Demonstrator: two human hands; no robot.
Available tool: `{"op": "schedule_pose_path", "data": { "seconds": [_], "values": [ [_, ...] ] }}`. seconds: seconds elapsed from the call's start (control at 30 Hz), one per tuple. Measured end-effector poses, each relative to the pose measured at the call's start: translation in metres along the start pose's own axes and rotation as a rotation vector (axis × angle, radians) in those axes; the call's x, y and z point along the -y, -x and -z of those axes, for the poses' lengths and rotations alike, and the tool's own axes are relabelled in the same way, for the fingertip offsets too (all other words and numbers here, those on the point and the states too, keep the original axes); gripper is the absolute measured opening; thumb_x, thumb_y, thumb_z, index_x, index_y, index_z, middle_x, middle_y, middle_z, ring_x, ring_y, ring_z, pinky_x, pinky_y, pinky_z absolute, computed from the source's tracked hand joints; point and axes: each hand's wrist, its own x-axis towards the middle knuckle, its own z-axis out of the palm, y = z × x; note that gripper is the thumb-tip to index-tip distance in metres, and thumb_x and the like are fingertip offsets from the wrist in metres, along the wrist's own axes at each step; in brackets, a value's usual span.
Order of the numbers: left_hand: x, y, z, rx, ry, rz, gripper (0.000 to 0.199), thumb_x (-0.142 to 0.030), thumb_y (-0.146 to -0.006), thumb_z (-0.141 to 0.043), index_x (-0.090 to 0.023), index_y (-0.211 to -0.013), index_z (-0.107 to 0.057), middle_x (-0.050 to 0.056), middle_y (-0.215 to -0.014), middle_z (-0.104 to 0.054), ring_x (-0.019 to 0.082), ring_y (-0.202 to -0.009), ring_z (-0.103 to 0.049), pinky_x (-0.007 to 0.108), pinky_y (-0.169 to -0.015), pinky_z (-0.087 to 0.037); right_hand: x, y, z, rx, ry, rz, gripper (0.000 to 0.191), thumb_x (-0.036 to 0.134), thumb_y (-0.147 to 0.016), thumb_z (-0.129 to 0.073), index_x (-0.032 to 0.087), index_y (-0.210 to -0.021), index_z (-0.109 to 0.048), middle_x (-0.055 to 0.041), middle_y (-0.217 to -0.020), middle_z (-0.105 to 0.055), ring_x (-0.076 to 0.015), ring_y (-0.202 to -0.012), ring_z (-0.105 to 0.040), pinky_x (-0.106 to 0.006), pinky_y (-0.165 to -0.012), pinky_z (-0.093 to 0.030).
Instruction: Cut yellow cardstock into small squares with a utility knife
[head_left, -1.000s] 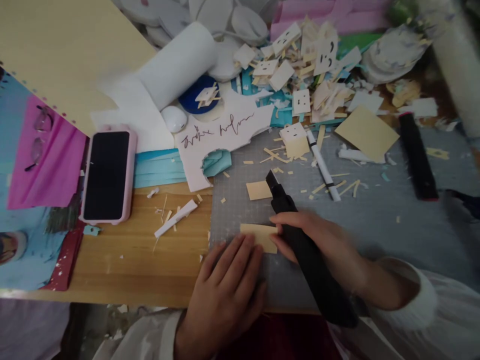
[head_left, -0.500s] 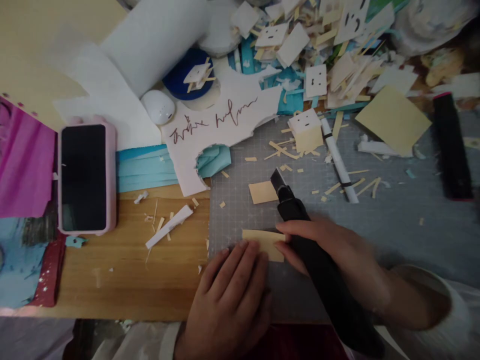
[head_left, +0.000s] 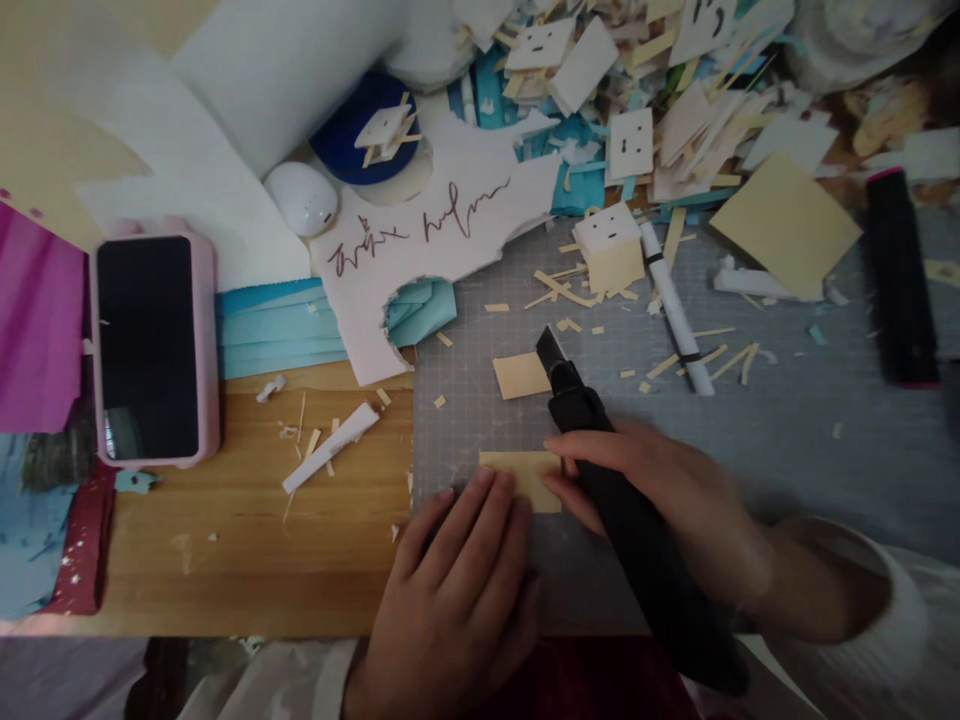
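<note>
A small rectangle of pale yellow paper (head_left: 541, 484) lies on the grey cutting mat (head_left: 480, 340). My left hand (head_left: 457, 580) rests with its fingers stretched out, their tips on the paper's left part. In my right hand (head_left: 667, 500) is a black utility knife (head_left: 637, 550), its blade out and pointing up and away from me. Thumb and index fingertips of that hand are at the paper's right edge; whether they pinch it I cannot tell. Just beyond, a second yellow paper piece (head_left: 519, 376) lies partly behind the knife's blade end.
A white pen (head_left: 679, 310), a small box-like paper figure (head_left: 609, 235) and yellow paper strips lie on the mat. A heap of paper scraps (head_left: 697, 120) fills the back. At left are a phone (head_left: 146, 345) and a torn white sheet with writing (head_left: 442, 230).
The view has shifted slightly, so most things sit a little further left and higher. The yellow paper's upper edge looks flatter now. Both hands keep nearly the same pose.
</note>
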Motion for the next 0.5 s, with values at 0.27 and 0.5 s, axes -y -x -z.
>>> {"op": "schedule_pose_path", "data": {
  "seconds": [0.27, 0.5],
  "values": [
    [-0.0003, -0.0006, 0.0014, 0.007, -0.018, -0.003, 0.036, -0.023, -0.090, -0.056, -0.008, -0.122, -0.063, 0.013, -0.129, -0.064, 0.024, -0.129, -0.050, 0.036, -0.117, -0.023, 0.0019, -0.0013, 0.0035, -0.023, -0.021, -0.044, 0.025, 0.021, -0.089, -0.056, 0.030, -0.112, -0.054, 0.0012, -0.089, -0.072, -0.0186, -0.076, -0.071, -0.030, -0.068, -0.058],
    [-0.0007, -0.0011, 0.0019, 0.009, -0.032, -0.001, 0.036, -0.024, -0.090, -0.055, -0.010, -0.123, -0.062, 0.012, -0.129, -0.064, 0.024, -0.127, -0.054, 0.036, -0.115, -0.028, 0.0037, 0.0050, 0.0059, -0.180, -0.046, -0.146, 0.026, 0.021, -0.085, -0.061, 0.031, -0.108, -0.056, 0.0028, -0.087, -0.074, -0.0170, -0.069, -0.072, -0.030, -0.069, -0.059]
  ]
}}
